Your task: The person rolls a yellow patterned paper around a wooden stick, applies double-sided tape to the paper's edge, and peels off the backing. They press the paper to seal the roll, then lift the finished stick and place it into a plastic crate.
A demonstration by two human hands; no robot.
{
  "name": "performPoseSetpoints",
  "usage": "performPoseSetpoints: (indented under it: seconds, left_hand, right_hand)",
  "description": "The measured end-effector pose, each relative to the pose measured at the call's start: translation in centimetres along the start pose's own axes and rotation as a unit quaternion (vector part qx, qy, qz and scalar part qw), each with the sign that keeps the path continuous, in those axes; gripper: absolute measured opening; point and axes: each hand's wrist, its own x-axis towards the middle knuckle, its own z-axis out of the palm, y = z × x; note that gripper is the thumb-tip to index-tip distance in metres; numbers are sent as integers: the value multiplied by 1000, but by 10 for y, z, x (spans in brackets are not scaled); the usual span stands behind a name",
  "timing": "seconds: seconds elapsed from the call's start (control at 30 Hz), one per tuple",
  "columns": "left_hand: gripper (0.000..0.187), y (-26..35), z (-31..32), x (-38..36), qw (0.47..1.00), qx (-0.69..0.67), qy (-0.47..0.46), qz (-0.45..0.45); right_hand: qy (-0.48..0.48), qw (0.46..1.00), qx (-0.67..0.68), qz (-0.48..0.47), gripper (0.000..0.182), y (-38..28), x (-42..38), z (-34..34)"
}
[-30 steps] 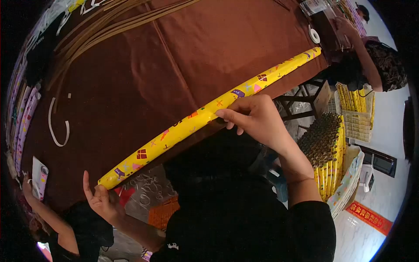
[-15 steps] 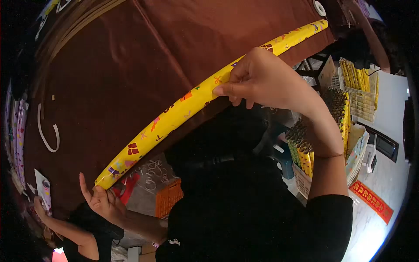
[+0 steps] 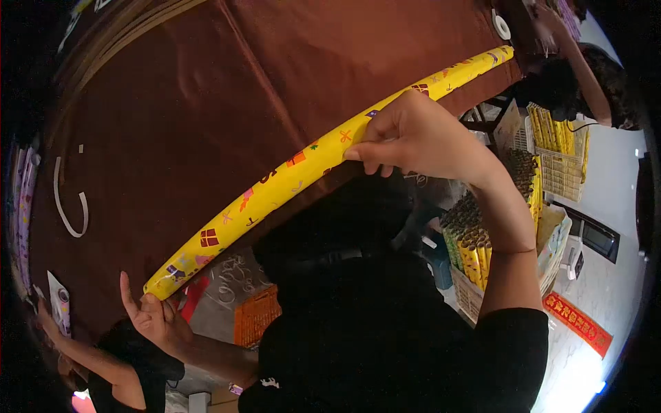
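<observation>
A long roll of yellow gift-wrapping paper (image 3: 275, 186), printed with presents and bows, lies slantwise along the near edge of the brown-covered table (image 3: 186, 151). At the roll's lower left end is my left hand (image 3: 160, 323), its thumb against the end, one finger pointing up and the others curled. Near the middle of the roll my right hand (image 3: 420, 138) grips the near side between thumb and fingers; part of its fingertips is hidden.
A tape roll (image 3: 501, 27) sits at the table's far right, and a curved white strip (image 3: 65, 206) lies at left. Co-workers' arms (image 3: 96, 358) (image 3: 585, 76) show on both sides. Baskets of yellow rolls (image 3: 475, 241) and an orange crate (image 3: 258, 316) stand below table level.
The view has shifted slightly, so the roll and both hands appear a little lower. Both hands keep their places on the roll. The co-workers' arms have moved.
</observation>
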Motion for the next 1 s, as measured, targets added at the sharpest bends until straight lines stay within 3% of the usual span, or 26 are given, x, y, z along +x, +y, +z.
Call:
performPoseSetpoints:
  seconds: [0.07,0.17,0.27,0.33,0.47,0.57,0.63,0.83,0.93,0.97,1.0]
  left_hand:
    - [55,1,-2,0,999,-31,-26,13]
    - [55,7,1,0,1000,13,-10,-24]
    - [54,1,2,0,1000,2,-1,11]
    - [55,-4,-4,-1,997,-76,18,-18]
    - [56,-5,-5,-3,991,-36,108,-71]
    - [56,-9,-8,-6,993,-57,88,-52]
    - [55,-18,-15,-4,1000,-13,6,24]
    - [56,-1,9,-6,998,-19,57,-29]
    - [54,-3,9,-6,998,18,53,4]
    - [54,-2,12,-6,999,13,52,5]
    - [53,1,16,-7,997,27,67,1]
  right_hand:
    - [12,1000,-3,4,22,-3,-4,1]
    - [40,986,-139,-79,22,7,-9,-1]
    - [15,988,146,37,19,11,-19,9]
    - [1,982,182,58,20,14,-22,15]
    - [58,944,313,83,24,13,-21,33]
    - [93,949,291,81,30,20,-17,46]
    - [117,953,267,84,31,19,-16,49]
    - [122,945,295,73,25,22,-20,49]
    - [132,978,164,-8,18,30,-33,56]
    - [164,980,-60,-93,12,18,-44,57]
    - [228,942,-96,-225,13,20,-43,63]
